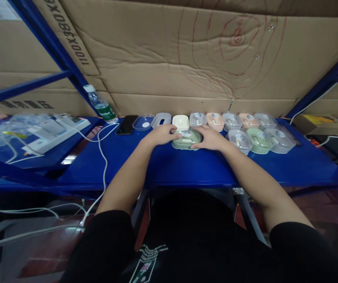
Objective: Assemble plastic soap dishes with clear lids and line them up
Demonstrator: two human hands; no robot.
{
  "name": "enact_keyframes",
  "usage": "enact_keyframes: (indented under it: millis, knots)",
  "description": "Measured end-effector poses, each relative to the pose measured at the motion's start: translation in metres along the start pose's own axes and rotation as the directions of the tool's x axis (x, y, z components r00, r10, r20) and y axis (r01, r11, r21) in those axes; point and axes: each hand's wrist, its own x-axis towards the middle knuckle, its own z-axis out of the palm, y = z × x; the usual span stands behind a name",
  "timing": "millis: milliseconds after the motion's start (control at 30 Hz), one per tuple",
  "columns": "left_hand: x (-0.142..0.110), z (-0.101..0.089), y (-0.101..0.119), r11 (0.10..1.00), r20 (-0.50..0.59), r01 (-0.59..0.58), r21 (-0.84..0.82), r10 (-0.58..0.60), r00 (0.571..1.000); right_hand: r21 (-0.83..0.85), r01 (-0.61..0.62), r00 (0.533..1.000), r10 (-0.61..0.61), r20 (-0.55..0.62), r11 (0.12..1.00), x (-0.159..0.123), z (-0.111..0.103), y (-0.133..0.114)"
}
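Note:
Between my two hands is a green plastic box [188, 140] with a clear lid and a round sticker, low over the blue shelf or resting on it; I cannot tell which. My left hand [163, 135] grips its left side, thumb on the lid. Around the right side curls my right hand [210, 137]. Just behind it sits an open cream box [181, 121]. A grey tray part with an oval hole [161, 119] and a clear lid [143, 122] lie to the left of that.
To the right stand several lidded boxes, among them a green box [259, 140], a grey box [281, 140] and a peach box [215, 121]. A phone [126, 125], a water bottle [101, 105] and a white cable [104, 157] are at left. Cardboard [145, 47] backs the shelf [180, 169].

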Motion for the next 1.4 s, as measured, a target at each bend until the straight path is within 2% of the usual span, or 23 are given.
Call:
enact_keyframes:
  millis: [133, 233, 367, 467, 567, 667, 833, 933, 1067, 1133, 1233, 1400]
  knots:
    - [-0.001, -0.001, -0.001, 1.0, 0.01, -0.012, -0.003, 0.012, 1.0, 0.026, 0.041, 0.999, -0.041, -0.01, 0.999, 0.0, 0.004, 0.003]
    - [0.0, -0.001, -0.003, 1.0, 0.018, -0.024, 0.0, 0.024, 1.0, 0.062, 0.163, 0.986, -0.162, -0.029, 0.985, 0.002, 0.009, 0.008]
    - [0.001, 0.002, -0.002, 1.0, 0.016, -0.016, -0.021, 0.016, 1.0, 0.1, 0.322, 0.946, -0.317, -0.063, 0.942, 0.003, 0.013, 0.009]
    - [0.002, 0.009, 0.002, 0.995, 0.031, -0.043, -0.088, 0.046, 0.998, 0.116, 0.41, 0.912, -0.403, -0.077, 0.905, 0.003, 0.011, 0.004]
    - [0.004, 0.02, 0.006, 0.975, 0.088, -0.036, -0.218, 0.056, 0.995, 0.121, 0.443, 0.897, -0.438, -0.067, 0.889, 0.001, 0.005, -0.003]
    - [0.009, 0.032, 0.007, 0.95, 0.089, -0.034, -0.311, 0.064, 0.994, 0.108, 0.416, 0.909, -0.416, -0.027, 0.903, -0.002, -0.004, -0.01]
    - [0.013, 0.042, 0.01, 0.928, 0.008, -0.072, -0.366, 0.08, 0.997, 0.066, 0.315, 0.949, -0.315, -0.015, 0.947, -0.008, -0.016, -0.017]
    - [0.01, 0.043, 0.017, 0.946, -0.006, -0.09, -0.311, 0.092, 0.996, 0.033, 0.317, 0.948, -0.317, -0.008, 0.948, -0.009, -0.018, -0.019]
    - [0.006, 0.039, 0.025, 0.979, -0.102, -0.177, -0.101, 0.167, 0.981, -0.016, 0.311, 0.95, -0.31, 0.033, 0.95, -0.008, -0.018, -0.021]
    - [0.006, 0.038, 0.024, 0.984, -0.145, -0.177, -0.011, 0.174, 0.974, -0.081, 0.242, 0.97, -0.239, 0.041, 0.967, -0.009, -0.02, -0.024]
    - [0.007, 0.038, 0.018, 0.988, -0.167, -0.141, 0.066, 0.15, 0.974, -0.226, 0.076, 0.997, -0.075, 0.011, 0.971, -0.012, -0.023, -0.029]
    - [0.008, 0.041, 0.011, 0.986, -0.097, -0.127, 0.112, 0.138, 0.986, -0.361, -0.132, 0.991, 0.117, -0.063, 0.923, -0.018, -0.028, -0.032]
